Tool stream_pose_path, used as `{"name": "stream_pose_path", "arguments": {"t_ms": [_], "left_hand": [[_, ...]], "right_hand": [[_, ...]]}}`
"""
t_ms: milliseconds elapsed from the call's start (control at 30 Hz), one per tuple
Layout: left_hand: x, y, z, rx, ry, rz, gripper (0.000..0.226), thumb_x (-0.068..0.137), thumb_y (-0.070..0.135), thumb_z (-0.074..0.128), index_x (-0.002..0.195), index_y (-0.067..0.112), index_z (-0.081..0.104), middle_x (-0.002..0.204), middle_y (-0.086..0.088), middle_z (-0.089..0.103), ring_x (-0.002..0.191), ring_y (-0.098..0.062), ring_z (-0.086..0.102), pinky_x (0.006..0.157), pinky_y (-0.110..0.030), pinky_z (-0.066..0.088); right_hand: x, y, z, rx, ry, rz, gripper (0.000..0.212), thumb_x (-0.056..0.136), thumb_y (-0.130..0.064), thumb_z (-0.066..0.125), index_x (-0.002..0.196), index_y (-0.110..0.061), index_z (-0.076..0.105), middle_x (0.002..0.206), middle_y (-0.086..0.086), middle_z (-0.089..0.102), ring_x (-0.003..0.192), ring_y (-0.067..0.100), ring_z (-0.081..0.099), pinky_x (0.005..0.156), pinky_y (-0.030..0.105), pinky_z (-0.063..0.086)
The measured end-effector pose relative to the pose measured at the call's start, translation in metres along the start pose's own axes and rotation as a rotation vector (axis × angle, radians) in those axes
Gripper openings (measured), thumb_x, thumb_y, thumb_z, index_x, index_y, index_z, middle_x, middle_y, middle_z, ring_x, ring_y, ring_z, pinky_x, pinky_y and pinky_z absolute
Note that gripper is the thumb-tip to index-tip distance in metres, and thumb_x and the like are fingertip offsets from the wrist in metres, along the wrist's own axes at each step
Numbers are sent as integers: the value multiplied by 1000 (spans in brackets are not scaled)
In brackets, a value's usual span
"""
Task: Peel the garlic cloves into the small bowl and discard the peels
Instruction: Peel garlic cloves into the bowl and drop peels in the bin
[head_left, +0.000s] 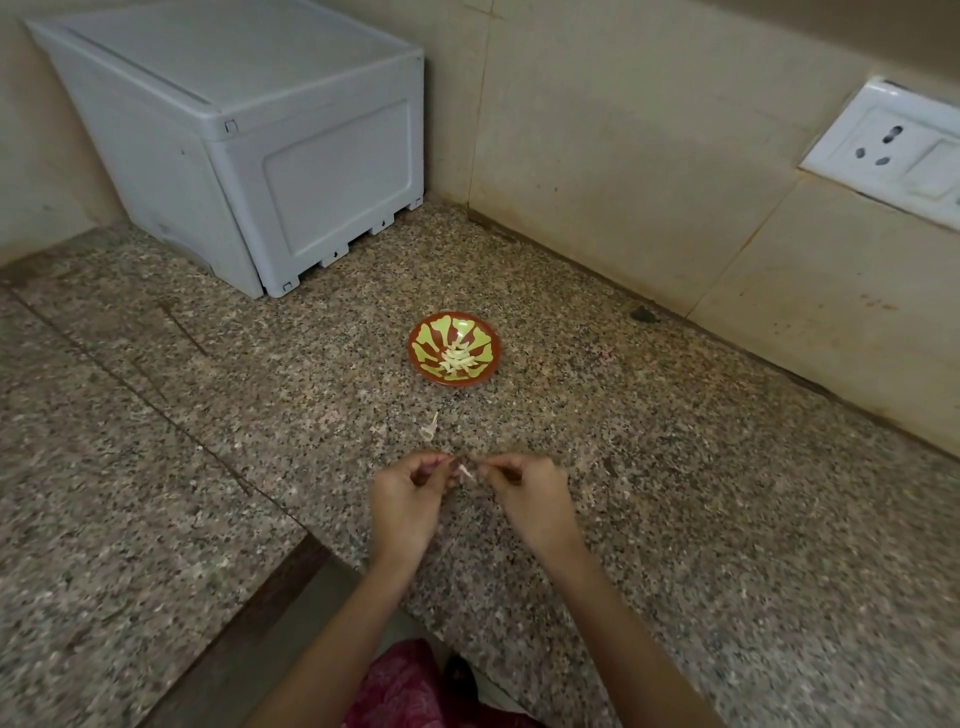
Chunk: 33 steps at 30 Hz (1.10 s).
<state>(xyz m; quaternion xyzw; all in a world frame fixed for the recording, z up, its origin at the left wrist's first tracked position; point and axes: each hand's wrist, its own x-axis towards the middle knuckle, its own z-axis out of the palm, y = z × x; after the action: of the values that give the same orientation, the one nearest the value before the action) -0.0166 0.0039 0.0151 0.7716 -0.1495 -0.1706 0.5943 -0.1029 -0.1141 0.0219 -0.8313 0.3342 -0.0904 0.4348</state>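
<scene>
We note a small, pale garlic clove (465, 472), blurred, pinched betw. left hand (410, 493) and right hand (527, 491) above the desk (675, 519). Bowl (418, 345), red w/ green pattern, holds peeled cloves (457, 359). Peel scraps (430, 428) lie betw. bowl and hands.

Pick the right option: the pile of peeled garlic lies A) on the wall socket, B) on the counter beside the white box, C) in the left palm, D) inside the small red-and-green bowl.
D: the pale peeled cloves lie heaped inside the small bowl, which stands on the counter.
</scene>
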Motion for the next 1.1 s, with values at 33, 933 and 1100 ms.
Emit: {"name": "stream_pose_path", "arguments": {"t_ms": [33, 933, 1100], "left_hand": [[0, 0, 2, 2, 9, 0, 20, 85, 9, 70, 80, 29, 70, 65, 18, 69, 61, -9, 66, 55, -16, 52], [4, -3, -2, 366, -14, 443, 18, 86, -5, 65, 101, 2, 71, 89, -6, 72, 68, -3, 61, 71, 4, 41], [0, -2, 2, 332, 55, 411, 16, 88, -5, 61, 102, 0, 68, 90, -5, 70, 74, -9, 62, 73, -10, 49]], "right_hand": [[0, 0, 1, -10, 11, -15, 18, 92, -11, 67, 108, -17, 74, 88, -11, 71, 65, -1, 63, 61, 10, 51], [0, -7, 3, 362, -1, 103, 9, 91, -6, 68, 95, -11, 74, 86, -2, 76, 77, 10, 72, 73, 25, 60], [-6, -13, 15, 675, 48, 222, 14, 86, 1, 70, 94, -10, 75, 91, 4, 77, 85, 17, 74, 79, 27, 59]]}}
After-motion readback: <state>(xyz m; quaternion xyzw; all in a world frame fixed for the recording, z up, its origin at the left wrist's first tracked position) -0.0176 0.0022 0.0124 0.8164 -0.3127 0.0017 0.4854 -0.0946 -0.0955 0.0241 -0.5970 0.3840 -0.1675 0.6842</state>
